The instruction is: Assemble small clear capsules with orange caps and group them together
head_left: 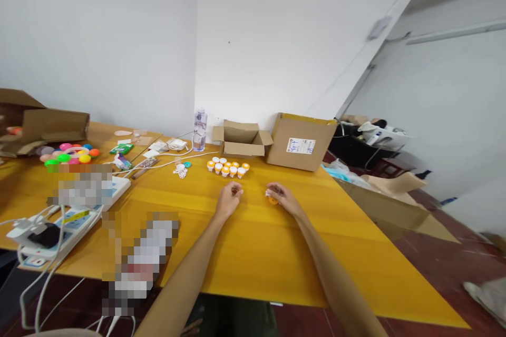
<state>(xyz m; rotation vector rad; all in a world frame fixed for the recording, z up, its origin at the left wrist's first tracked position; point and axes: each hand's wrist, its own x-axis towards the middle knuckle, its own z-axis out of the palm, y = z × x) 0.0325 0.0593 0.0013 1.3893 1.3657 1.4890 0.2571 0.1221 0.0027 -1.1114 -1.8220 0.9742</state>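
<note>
My left hand (pixel 229 200) is above the table with its fingers curled in; whether anything is between them I cannot make out. To its right, my right hand (pixel 285 199) has its fingers closed around a small orange-and-white round piece (pixel 273 200), which is partly hidden by the fingers and sits low over the tabletop. Beyond my left hand stands a tight cluster of several orange-and-white round pieces (pixel 225 170), with white domed tops, orange rims and narrow white lower parts. The two hands are apart.
An open cardboard box (pixel 242 148) and a closed labelled carton (pixel 316 147) stand by the wall, beside a clear bottle (pixel 200 131). Left on the yellow table (pixel 253 258) are a power strip (pixel 85 221), cables, coloured balls (pixel 65 158) and white bits (pixel 182 171).
</note>
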